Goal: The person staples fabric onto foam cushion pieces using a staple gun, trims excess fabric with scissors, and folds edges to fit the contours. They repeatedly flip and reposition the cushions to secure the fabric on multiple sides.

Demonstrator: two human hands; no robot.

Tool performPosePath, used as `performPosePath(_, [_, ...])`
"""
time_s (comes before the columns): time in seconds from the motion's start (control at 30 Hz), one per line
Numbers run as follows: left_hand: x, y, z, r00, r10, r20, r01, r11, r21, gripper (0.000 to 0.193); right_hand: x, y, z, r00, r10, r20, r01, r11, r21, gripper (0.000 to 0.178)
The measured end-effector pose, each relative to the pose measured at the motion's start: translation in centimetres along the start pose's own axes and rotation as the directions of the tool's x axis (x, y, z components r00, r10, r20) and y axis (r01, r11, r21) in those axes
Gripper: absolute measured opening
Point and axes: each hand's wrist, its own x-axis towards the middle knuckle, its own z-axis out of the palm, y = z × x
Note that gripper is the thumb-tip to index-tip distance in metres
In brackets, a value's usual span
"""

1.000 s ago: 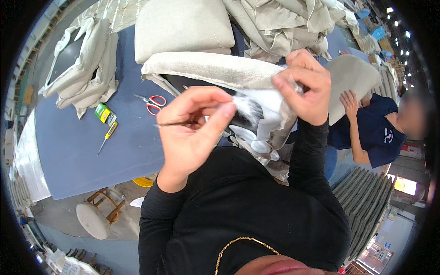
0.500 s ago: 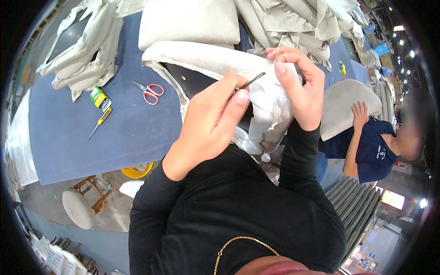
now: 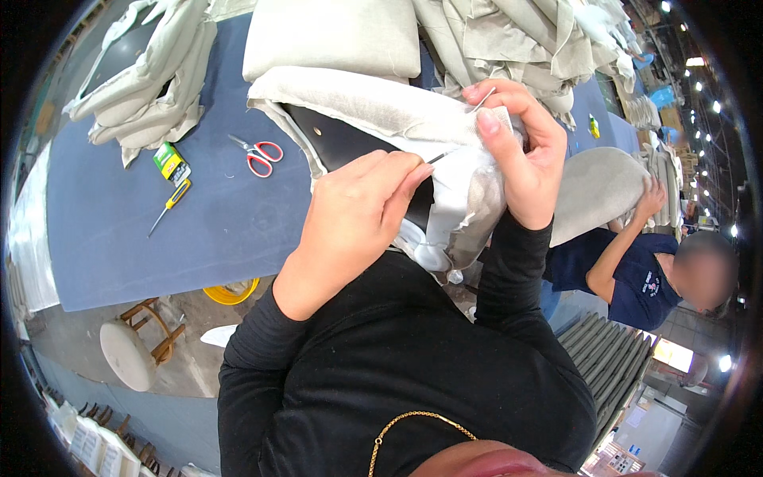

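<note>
An upholstered panel (image 3: 334, 139) with a dark board underside lies tilted at the table's near edge, cream fabric (image 3: 342, 91) wrapped over its rim and white lining (image 3: 453, 191) hanging at its right end. My left hand (image 3: 354, 211) is closed around a thin dark rod-like tool (image 3: 439, 157), whose tip points at the lining. My right hand (image 3: 528, 147) pinches the fabric at the panel's right corner between thumb and fingers. A thin pale strand or pin (image 3: 485, 98) shows by those fingertips; I cannot tell which it is.
Red-handled scissors (image 3: 261, 155), a yellow screwdriver (image 3: 171, 203) and a green-and-yellow pack (image 3: 171, 163) lie on the blue table (image 3: 230, 230). Covered panels (image 3: 330, 40) and piled fabric (image 3: 517, 40) stand behind. A co-worker (image 3: 636, 270) at the right holds another panel (image 3: 596, 191).
My left hand has lowered slightly, and the tool's tip has moved down and left, away from my right fingers. At the right, the co-worker's hand has shifted along the other panel.
</note>
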Motion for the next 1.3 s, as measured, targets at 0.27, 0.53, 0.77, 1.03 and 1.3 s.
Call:
performPosePath(0.27, [1.1,1.2,-1.9,0.995,-0.091,0.045,0.09,0.996,0.024,0.005,-0.2,1.0,-0.4,0.996,-0.036,0.082,0.025,0.991,0.135,0.036])
performPosePath(0.53, [-0.3,1.8,-4.3,0.979,-0.147,0.139,0.148,0.989,0.001,0.003,-4.9,4.3,-0.3,0.999,-0.035,0.034,0.021,0.935,0.354,0.074])
performPosePath(0.77, [-1.4,3.8,-4.3,0.971,-0.196,0.137,0.194,0.981,0.028,0.004,-5.1,4.8,-0.7,0.996,-0.09,-0.02,0.092,0.953,0.287,0.075])
performPosePath(1.03, [-0.1,4.0,-4.6,0.984,-0.112,0.14,0.087,0.982,0.17,0.006,-5.7,3.8,-0.2,0.987,-0.16,-0.004,0.156,0.959,0.237,0.071])
performPosePath(1.3, [1.1,6.2,-6.2,0.961,-0.152,0.23,0.083,0.955,0.284,0.014,-5.7,1.9,0.2,0.98,-0.19,0.065,0.171,0.959,0.226,0.071])
